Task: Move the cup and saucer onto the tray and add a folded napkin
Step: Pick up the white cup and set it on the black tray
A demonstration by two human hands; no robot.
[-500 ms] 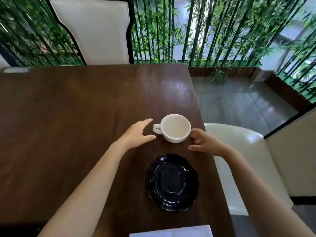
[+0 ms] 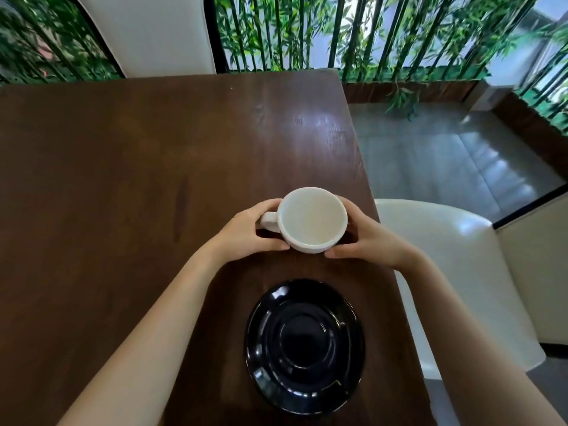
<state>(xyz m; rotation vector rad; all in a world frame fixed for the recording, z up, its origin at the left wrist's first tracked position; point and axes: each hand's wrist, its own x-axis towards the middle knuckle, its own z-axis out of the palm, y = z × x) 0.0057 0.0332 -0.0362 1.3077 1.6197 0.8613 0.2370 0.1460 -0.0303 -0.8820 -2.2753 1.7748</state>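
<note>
An empty white cup [image 2: 312, 218] stands on the dark wooden table [image 2: 123, 179], its handle pointing left. My left hand [image 2: 246, 233] wraps the handle side and my right hand [image 2: 367, 236] cups the opposite wall, so both hands grip the cup. Just nearer to me lies a glossy black saucer [image 2: 304, 345], bare and apart from the cup. No tray and no napkin are in view.
The table's right edge runs close beside the cup and saucer. A white chair seat [image 2: 445, 256] sits right of that edge. Another white chair back [image 2: 153, 32] stands at the far side, before a bamboo screen [image 2: 368, 32].
Both hands have closed in from beside the cup and now hold its sides. The view has shifted, and the white napkin edge at the bottom is out of sight.
</note>
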